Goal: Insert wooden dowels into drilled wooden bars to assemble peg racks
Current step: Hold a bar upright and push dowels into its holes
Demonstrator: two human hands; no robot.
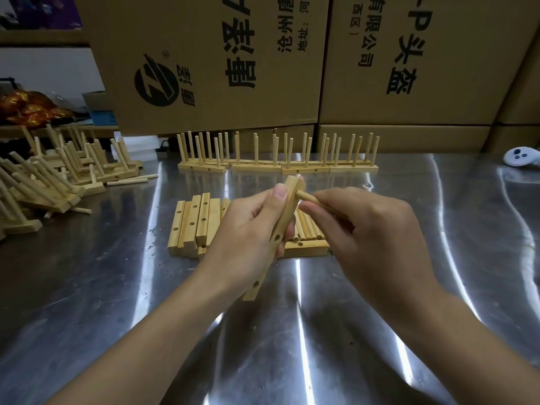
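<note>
With left grip (251, 226) curled, thumb up, right grip (361, 229) pinches alongside

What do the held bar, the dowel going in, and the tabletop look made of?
Held bar: pale wood, seemingly unvarnished, matte with faint grain. Dowel: same light wood, smooth and round. Tabletop: probably stainless steel, given streaky mirror-like reflections and small scuffs.

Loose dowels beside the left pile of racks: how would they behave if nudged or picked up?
The dowels are round and lie on a smooth, shiny metal table, so a sideways nudge would probably roll them. They look like solid wood: likely stiff and light. Thin as they are, lifting one probably takes a fingertip pinch.
</note>
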